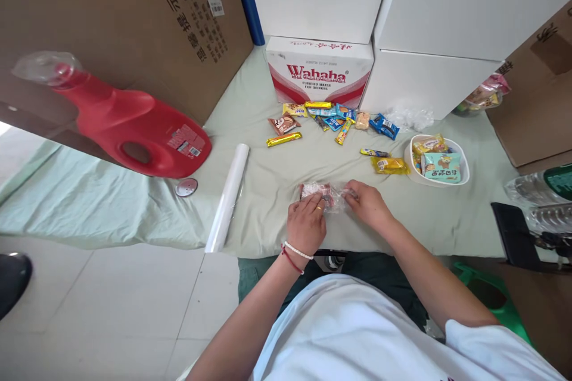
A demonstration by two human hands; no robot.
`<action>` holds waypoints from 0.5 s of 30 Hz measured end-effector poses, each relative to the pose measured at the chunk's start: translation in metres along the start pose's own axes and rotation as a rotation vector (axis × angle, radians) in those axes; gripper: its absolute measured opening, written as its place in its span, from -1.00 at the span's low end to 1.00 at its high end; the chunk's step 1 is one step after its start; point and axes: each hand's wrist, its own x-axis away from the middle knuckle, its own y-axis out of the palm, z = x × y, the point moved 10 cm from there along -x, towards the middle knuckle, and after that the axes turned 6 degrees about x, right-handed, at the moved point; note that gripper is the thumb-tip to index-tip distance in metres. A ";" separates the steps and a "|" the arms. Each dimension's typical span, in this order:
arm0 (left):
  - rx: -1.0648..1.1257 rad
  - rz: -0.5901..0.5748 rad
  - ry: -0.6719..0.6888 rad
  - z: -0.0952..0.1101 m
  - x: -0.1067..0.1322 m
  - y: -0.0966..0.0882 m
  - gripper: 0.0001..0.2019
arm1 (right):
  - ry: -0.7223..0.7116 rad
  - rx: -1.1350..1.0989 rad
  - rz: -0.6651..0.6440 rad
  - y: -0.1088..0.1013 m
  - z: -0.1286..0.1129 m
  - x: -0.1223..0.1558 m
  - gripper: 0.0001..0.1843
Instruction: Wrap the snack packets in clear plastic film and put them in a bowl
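Note:
A small red-and-white packet (308, 191) lies near the table's front edge, loosely wrapped in clear plastic film (336, 201). My left hand (307, 220) rests over the packet's near side, its fingers laid together across it and holding it against the cloth; the thumb is mostly hidden. On the right, my right hand (365, 203) pinches the gathered end of the film between thumb and fingers. A white roll of plastic film (229, 199) lies to the left, apart from both hands.
Behind the hands are scattered several wrapped snacks (333, 123). A white tub (438, 183) of snacks stands at right, near a yellow packet (389, 165). A red jug (143, 125) leans at left beside a round lid (186, 187). A Wahaha carton (319, 74) stands at the back.

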 end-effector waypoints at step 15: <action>0.351 0.405 -0.308 -0.077 0.032 -0.044 -0.72 | -0.101 0.210 -0.122 0.042 -0.099 -0.034 -0.67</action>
